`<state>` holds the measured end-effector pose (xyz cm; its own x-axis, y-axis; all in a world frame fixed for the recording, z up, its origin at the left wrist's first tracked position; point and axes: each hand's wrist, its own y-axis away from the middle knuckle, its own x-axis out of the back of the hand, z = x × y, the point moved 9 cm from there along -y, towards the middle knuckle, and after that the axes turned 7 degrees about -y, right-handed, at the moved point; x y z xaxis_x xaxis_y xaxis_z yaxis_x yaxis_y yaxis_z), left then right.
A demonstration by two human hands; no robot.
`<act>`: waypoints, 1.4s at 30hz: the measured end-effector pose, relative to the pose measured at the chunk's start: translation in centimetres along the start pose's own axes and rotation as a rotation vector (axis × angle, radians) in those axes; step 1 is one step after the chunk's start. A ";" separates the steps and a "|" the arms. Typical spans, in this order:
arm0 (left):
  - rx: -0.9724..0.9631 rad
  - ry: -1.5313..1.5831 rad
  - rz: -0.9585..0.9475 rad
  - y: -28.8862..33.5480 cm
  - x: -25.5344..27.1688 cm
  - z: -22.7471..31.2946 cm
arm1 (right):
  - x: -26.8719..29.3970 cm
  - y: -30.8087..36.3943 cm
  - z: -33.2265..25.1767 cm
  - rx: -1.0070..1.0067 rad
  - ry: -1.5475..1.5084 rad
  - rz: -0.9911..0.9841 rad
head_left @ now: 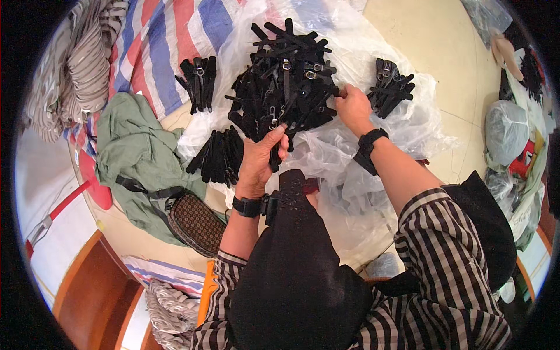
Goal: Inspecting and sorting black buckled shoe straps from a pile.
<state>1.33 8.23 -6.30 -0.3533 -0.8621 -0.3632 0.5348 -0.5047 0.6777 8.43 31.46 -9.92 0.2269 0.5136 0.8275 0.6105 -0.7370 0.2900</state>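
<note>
- The left hand (261, 153) is pinching black buckled straps at the near edge of the big loose pile (286, 81) on clear plastic sheeting (344, 157).
- The right hand (353, 108) is closing its fingers on a strap at the pile's right side.

My view down own body: black-and-white striped shirt sleeves (449, 274), pushed up past forearms. Black band on left wrist (248, 206), black strap on right wrist (369, 143). Black cloth (291, 280) draped over chest, lap.

A pale tiled floor (443, 41) fills the upper right of the frame; a wooden furniture edge (87, 280) curves across the lower left.
</note>
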 end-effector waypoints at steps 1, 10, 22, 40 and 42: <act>0.000 0.001 0.002 -0.1 0.1 -0.1 | 0.0 0.0 0.2 -0.012 -0.051 0.001; -0.018 -0.014 -0.034 -0.6 0.6 -0.2 | 5.0 3.4 2.1 -0.041 -0.793 0.176; -0.083 0.061 -0.103 -0.4 -1.1 1.6 | 11.2 4.1 -6.7 0.207 -0.872 -0.102; 0.034 -0.018 -0.287 1.0 -2.4 -0.2 | 1.8 5.8 -12.0 0.222 -0.897 -0.331; 0.036 0.008 -0.264 1.2 -2.4 -0.1 | 1.0 6.3 -11.9 0.153 -0.923 -0.396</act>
<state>2.93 9.71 -4.69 -0.4706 -0.7014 -0.5353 0.3976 -0.7102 0.5810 3.52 22.07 -1.55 0.4449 0.8952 -0.0276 0.8449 -0.4092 0.3444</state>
